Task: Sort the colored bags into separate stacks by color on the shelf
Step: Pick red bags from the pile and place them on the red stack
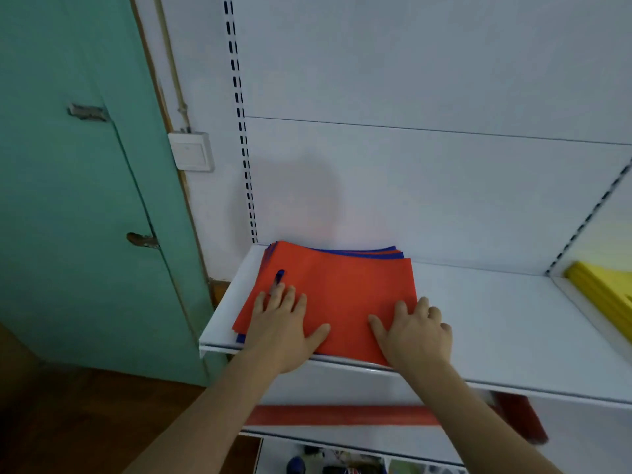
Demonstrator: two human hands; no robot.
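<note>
On the white shelf [496, 323], toward its left end, lay the one mixed pile of bags [328, 295], and it was the centre of the job. Its top bag [342, 289] was red-orange and flat, and blue edges [362, 252] showed under it along the back and at the front left corner, so red and blue bags were plainly still layered together. A small blue tab [279, 276] stood on the top bag near the left fingertips; what it was could not be told.

The left hand [285, 328] lay flat on the front left part of the pile, fingers straight and spread, pressing and grasping nothing. The right hand [415, 331] rested on the pile's front right corner; its thumb lay on the red sheet and its fingers bent loosely over the right edge, though whether they had pinched the top bag could not be told.

To the right of the pile the shelf was bare white as far as the divider, and beyond that, well apart from the pile, sat a stack of yellow bags [602, 295] in the next bay. Judging from this, yellow looked already separated, while the red and blue sorting seemed barely begun: no separate red or blue stack showed beside the pile. Below the pile's shelf a red strip [342, 416] edged the lower level.
</note>
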